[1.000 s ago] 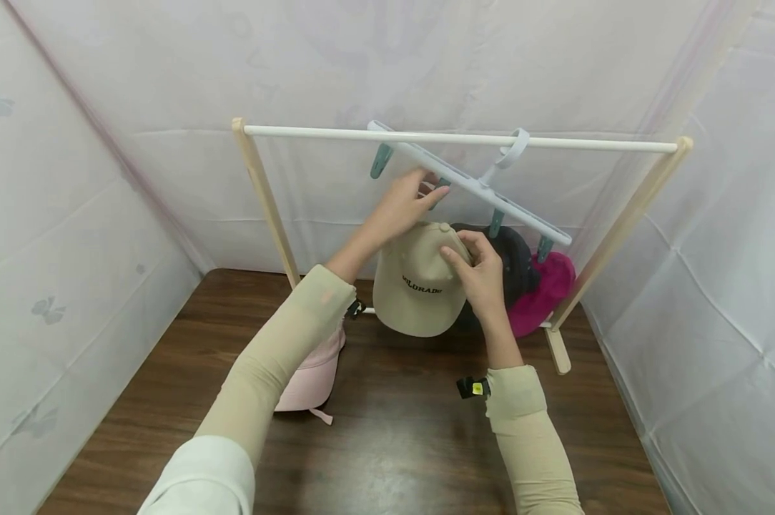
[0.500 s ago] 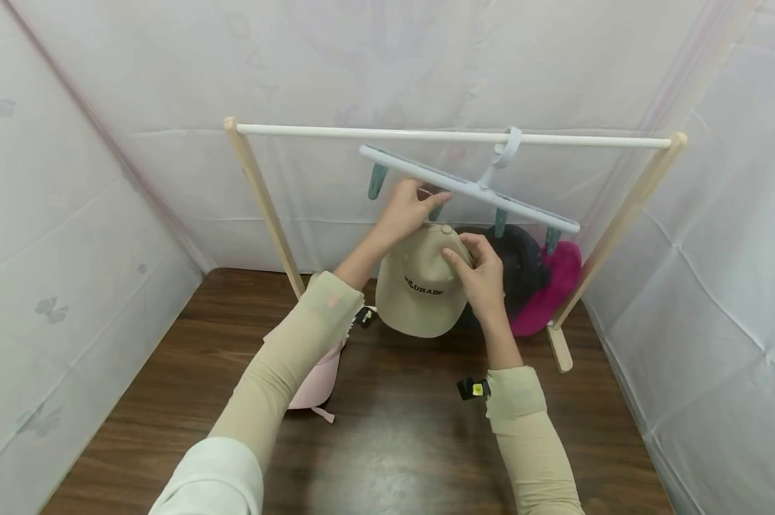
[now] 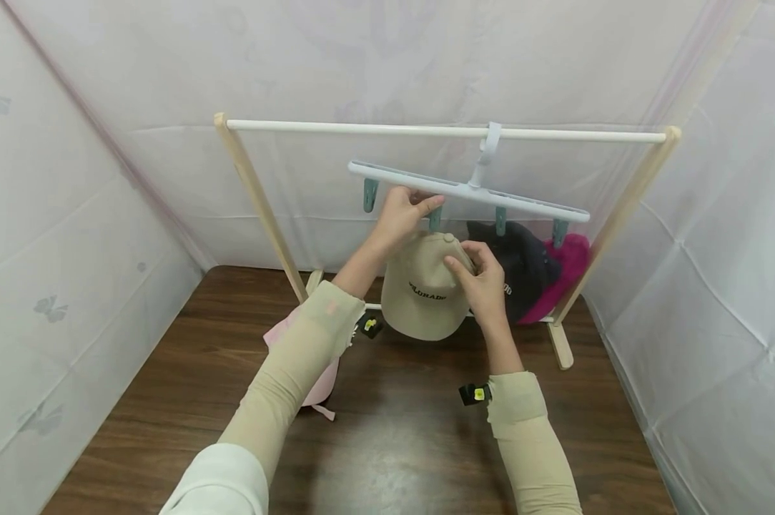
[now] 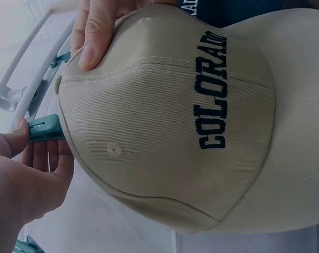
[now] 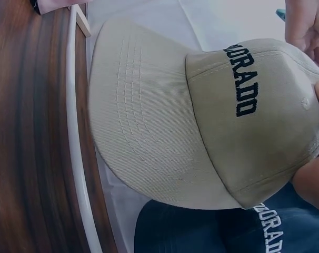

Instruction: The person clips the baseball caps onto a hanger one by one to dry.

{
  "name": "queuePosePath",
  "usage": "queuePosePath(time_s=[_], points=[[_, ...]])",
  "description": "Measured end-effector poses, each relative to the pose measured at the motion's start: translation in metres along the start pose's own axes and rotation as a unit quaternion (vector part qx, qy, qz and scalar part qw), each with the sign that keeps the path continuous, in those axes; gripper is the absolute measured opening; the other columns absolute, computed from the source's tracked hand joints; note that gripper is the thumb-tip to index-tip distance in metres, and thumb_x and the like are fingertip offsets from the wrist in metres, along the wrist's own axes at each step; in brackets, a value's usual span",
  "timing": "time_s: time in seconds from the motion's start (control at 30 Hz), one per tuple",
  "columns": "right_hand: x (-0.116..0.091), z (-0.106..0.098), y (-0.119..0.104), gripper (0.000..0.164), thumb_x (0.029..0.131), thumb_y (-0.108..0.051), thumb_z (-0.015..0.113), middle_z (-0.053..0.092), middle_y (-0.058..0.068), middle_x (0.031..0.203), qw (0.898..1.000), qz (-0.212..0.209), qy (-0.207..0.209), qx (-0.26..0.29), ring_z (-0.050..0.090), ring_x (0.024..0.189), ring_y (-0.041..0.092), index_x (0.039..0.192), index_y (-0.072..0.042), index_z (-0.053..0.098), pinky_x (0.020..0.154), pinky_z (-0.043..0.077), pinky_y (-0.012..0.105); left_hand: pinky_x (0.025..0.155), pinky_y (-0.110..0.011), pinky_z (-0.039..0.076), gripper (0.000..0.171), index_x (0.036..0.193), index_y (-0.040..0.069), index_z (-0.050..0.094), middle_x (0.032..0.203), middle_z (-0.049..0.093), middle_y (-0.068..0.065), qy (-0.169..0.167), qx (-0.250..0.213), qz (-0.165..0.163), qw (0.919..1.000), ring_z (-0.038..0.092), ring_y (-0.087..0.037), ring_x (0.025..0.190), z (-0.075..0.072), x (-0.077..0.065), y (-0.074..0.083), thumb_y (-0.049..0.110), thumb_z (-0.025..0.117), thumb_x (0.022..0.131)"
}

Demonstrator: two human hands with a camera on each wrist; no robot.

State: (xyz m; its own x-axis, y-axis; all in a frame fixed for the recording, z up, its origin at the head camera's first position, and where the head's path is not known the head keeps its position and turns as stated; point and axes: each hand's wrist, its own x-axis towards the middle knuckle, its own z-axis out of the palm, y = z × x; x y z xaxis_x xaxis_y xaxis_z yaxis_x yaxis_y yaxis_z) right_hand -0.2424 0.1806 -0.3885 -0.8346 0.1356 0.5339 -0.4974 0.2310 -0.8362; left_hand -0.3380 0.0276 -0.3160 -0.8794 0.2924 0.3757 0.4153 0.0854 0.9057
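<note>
A beige baseball cap [image 3: 426,286] with dark COLORADO lettering hangs below a pale blue clip hanger [image 3: 452,188]. The right hand [image 3: 484,282] pinches the cap's crown near its top button, thumb on the front. At the hanger, the left hand [image 3: 400,218] pinches a teal clip [image 4: 45,128] between thumb and fingers, just above the crown. In the left wrist view the clip's end meets the cap's edge. A dark cap [image 3: 519,268] and a magenta cap [image 3: 570,261] hang behind and to the right, below other teal clips.
The hanger hooks over the white bar [image 3: 362,129] of a rack with wooden legs [image 3: 259,200]. A pink cap [image 3: 323,383] lies on the brown wooden table [image 3: 387,443], partly behind the left sleeve. Pale fabric walls [image 3: 104,214] stand behind and on both sides.
The hanger's left end has come down and its right end up, so it hangs closer to level. Its hook has shifted left along the bar. The left hand has lowered slightly with the clip.
</note>
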Motion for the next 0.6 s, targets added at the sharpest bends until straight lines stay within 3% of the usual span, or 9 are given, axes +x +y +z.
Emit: queuePosePath(time_s=[0.17,0.43,0.6], points=[[0.002,-0.0015,0.0001,0.03,0.086,-0.011,0.07,0.067,0.015,0.107,1.0,-0.004,-0.002,0.008,0.063,0.091,0.01,0.112,-0.001,0.059,0.075,0.052,0.023,0.088,-0.037,0.051,0.026,0.105,0.002,0.068,0.104,0.066,-0.009,0.002,-0.02,-0.012,0.9997,0.061,-0.018,0.098,-0.001,-0.0012,-0.001,0.022,0.067,0.088],[0.0056,-0.0034,-0.0013,0.026,0.085,-0.008,0.071,0.067,0.015,0.103,0.999,-0.033,-0.017,-0.009,0.062,0.088,0.012,0.109,-0.002,0.061,0.075,0.05,0.023,0.082,-0.028,0.053,0.03,0.105,-0.001,0.068,0.106,0.065,-0.011,-0.011,-0.034,-0.053,0.998,0.062,-0.02,0.099,-0.0041,-0.0025,-0.0011,0.023,0.068,0.087],[0.01,-0.0066,-0.0033,0.025,0.084,-0.007,0.071,0.068,0.014,0.101,0.997,-0.058,-0.026,-0.043,0.062,0.088,0.016,0.107,-0.003,0.063,0.074,0.05,0.022,0.084,-0.028,0.052,0.03,0.109,-0.004,0.065,0.108,0.064,-0.015,-0.032,-0.058,-0.053,0.9964,0.063,-0.023,0.101,-0.0057,-0.0041,0.0009,0.018,0.066,0.089]])
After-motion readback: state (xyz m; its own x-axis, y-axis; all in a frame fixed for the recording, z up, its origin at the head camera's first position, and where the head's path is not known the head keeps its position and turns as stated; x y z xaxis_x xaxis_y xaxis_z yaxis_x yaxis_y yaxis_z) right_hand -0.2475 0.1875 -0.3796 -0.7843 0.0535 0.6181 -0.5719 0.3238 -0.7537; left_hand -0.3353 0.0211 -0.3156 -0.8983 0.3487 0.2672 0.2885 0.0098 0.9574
